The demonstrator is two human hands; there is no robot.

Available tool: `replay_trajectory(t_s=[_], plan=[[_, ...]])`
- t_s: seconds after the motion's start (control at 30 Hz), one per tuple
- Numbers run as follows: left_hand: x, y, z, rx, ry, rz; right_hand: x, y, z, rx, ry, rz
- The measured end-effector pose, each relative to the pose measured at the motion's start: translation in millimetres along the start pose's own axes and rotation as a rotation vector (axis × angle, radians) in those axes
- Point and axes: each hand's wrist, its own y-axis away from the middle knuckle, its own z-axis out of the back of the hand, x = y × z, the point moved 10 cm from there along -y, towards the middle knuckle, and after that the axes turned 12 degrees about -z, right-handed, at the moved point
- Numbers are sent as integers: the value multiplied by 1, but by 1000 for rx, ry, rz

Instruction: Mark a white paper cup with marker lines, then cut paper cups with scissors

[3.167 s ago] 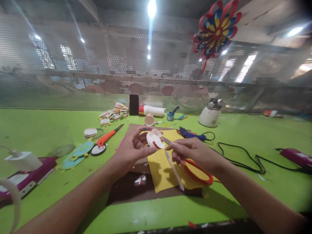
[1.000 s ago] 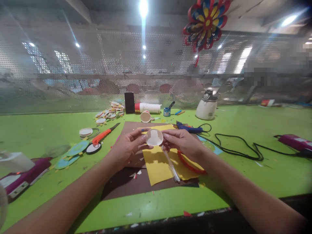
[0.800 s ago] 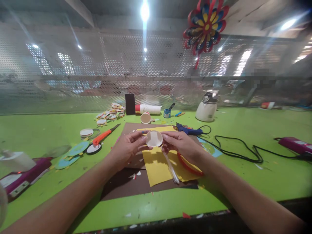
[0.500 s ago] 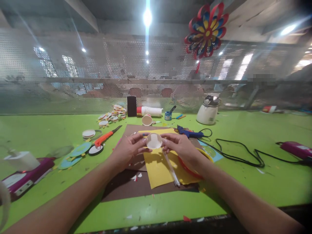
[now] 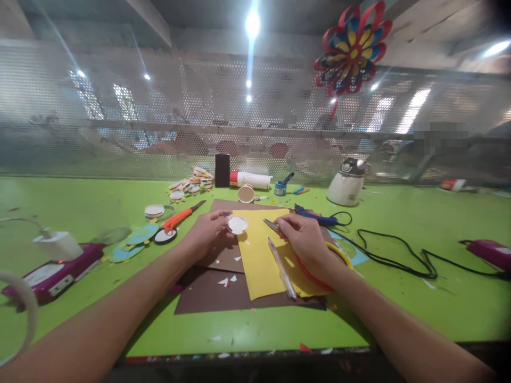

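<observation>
My left hand (image 5: 207,231) pinches a small white round paper disc (image 5: 237,224) low over the edge of a yellow sheet (image 5: 259,260), which lies on a brown sheet (image 5: 207,290). My right hand (image 5: 303,239) rests on the yellow sheet, its fingers closed round scissors (image 5: 272,225). The metal blades point left toward the disc, and the red handle loops show under my wrist. A clear glue stick (image 5: 282,268) lies on the yellow sheet beside my right hand.
On the green table (image 5: 399,308) lie an orange knife (image 5: 181,215), paper circles (image 5: 139,236), a blue glue gun (image 5: 315,217) with a black cable (image 5: 399,255), a white pot (image 5: 346,183), a paper cup (image 5: 245,194) and a magenta device (image 5: 56,271). A mesh screen (image 5: 120,133) closes the back.
Both hands held the disc up between them; now my right hand has let go and dropped onto the yellow sheet with the scissors. My left hand has lowered the disc toward the table.
</observation>
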Motion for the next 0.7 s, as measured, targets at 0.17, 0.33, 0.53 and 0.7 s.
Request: replay_trajectory(t_s=[0.17,0.33,0.53,0.7], plan=[[2,1,3,17,-145,-37,-5,-4,1,-5,7,17],[0,-1,0,61,-293,-108,-10,-9,0,-4,51,23],[4,-7,2,110,-460,-182,-8,-5,-9,37,107,6],[2,-8,1,135,-524,-212,-5,-2,-13,54,135,-1]])
